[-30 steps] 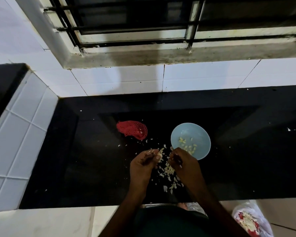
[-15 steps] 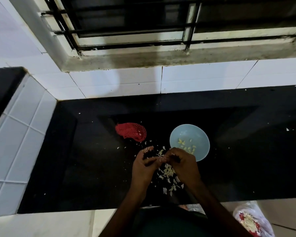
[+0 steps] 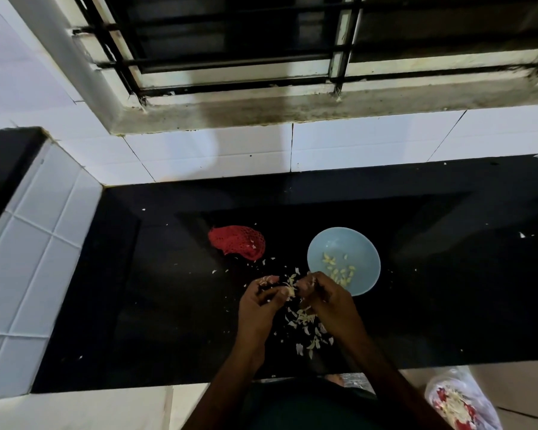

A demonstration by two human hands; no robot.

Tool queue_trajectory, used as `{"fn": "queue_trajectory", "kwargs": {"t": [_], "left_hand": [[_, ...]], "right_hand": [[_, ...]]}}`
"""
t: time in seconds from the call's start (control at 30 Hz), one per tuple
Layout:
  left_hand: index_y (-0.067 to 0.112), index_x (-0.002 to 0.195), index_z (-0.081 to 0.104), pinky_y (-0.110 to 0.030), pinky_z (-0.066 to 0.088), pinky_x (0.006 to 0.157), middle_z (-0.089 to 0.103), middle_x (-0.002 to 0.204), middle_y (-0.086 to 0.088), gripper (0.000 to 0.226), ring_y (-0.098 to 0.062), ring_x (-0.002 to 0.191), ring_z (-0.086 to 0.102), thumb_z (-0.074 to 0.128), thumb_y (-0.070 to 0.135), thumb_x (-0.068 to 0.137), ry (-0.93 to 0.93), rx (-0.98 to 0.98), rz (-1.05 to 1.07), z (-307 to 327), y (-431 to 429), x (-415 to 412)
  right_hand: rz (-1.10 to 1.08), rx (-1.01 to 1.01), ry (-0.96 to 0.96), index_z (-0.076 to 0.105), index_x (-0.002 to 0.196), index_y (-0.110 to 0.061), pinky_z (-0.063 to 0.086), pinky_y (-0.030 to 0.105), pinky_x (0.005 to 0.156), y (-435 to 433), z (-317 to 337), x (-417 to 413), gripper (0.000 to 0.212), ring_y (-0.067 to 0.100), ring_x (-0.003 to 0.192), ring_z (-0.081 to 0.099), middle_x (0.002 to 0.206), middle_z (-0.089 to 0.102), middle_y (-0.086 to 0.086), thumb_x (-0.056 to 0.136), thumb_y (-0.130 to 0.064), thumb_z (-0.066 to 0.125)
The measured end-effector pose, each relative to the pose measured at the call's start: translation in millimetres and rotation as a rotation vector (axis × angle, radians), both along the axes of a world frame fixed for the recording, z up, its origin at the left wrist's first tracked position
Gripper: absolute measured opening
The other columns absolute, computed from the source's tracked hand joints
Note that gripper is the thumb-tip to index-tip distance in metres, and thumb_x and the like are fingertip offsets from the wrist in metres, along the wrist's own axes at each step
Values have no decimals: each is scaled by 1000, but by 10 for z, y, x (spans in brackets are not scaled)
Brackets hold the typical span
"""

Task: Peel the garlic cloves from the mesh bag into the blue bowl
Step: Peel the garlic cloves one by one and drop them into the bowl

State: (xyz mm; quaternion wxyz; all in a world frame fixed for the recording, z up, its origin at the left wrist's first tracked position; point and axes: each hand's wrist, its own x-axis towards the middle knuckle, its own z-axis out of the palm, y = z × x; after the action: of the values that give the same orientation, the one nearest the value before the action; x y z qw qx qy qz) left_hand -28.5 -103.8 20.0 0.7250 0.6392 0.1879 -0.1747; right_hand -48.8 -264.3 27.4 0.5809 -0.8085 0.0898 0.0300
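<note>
Barely visible garlic clove (image 3: 290, 290), axis unreadable; left hand (image 3: 260, 306) and right hand (image 3: 330, 303) both pinch it | blue bowl (image 3: 364, 252) rim partly behind right hand

Left hand (image 3: 260, 301) and right hand (image 3: 330, 301) met on clove (image 3: 290, 290)

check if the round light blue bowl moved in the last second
No. The round light blue bowl keeps the same gap to the right of the crumpled red mesh bag on the black stone counter; only the camera drifted.
</note>
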Motion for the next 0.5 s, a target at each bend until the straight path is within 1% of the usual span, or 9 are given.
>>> {"fn": "queue_trajectory", "kwargs": {"t": [0.07, 0.13, 0.17, 0.23, 0.3, 0.37, 0.43, 0.5], "left_hand": [[14, 115, 67, -30, 58, 82, 78, 104, -9, 29, -24, 102, 74, 74, 2, 89, -18, 17, -30, 0, -2, -4], [13, 116, 67, -29, 58, 83, 77, 106, -10, 28, -23, 103, 73, 73, 4, 90, -19, 11, -51, 11, -11, -3], [13, 116, 67, -27, 57, 81, 77, 107, -10, 28, -23, 103, 73, 73, 5, 90, -8, 3, -56, 17, -15, -5], [12, 118, 67, -20, 53, 69, 77, 108, -9, 26, -16, 95, 72, 70, 8, 93, 29, -25, -69, 45, -22, -14], [11, 120, 66, -15, 48, 60, 76, 105, -5, 24, -7, 83, 68, 66, 12, 96, 74, -82, -80, 91, -38, -36], [11, 119, 67, -20, 47, 60, 75, 106, -6, 23, -11, 86, 66, 65, 17, 97, 108, -140, -85, 90, -48, -60], [14, 117, 68, -28, 47, 67, 74, 110, -9, 24, -18, 95, 65, 66, 25, 95, 139, -188, -95, 97, -55, -77], [16, 114, 69, -36, 47, 75, 75, 110, -10, 26, -21, 98, 66, 67, 29, 91, 167, -228, -96, 111, -52, -86]], "right_hand": [[48, 22, -33, 71, 94, -27, 58, 28, 74, 36, 34, 15, 6, 7, 85, 71, 90, 72, -9, 91, -32, 73], [27, 62, -51, 73, 89, -20, 58, 27, 73, 52, 44, 31, 4, 10, 81, 72, 85, 73, -6, 88, -20, 77], [3, 91, -50, 73, 86, -16, 57, 27, 71, 52, 46, 37, 5, 11, 77, 72, 81, 73, -4, 88, -15, 78], [-21, 110, -41, 71, 82, -15, 55, 24, 68, 46, 32, 47, 8, 11, 72, 69, 76, 72, -2, 88, -12, 76], [-13, 105, -25, 68, 82, -20, 52, 25, 67, 58, -7, 57, 12, 9, 69, 66, 75, 69, -3, 92, -15, 72], [-6, 114, -5, 65, 81, -23, 50, 27, 67, 97, -59, 51, 16, 9, 68, 63, 73, 67, -3, 96, -17, 67], [-7, 158, 6, 62, 83, -20, 48, 27, 68, 143, -108, 33, 16, 9, 69, 60, 73, 63, -3, 99, -20, 64], [-11, 187, 13, 61, 86, -15, 48, 26, 69, 178, -126, 8, 16, 8, 72, 58, 77, 61, -1, 99, -23, 62]]}}
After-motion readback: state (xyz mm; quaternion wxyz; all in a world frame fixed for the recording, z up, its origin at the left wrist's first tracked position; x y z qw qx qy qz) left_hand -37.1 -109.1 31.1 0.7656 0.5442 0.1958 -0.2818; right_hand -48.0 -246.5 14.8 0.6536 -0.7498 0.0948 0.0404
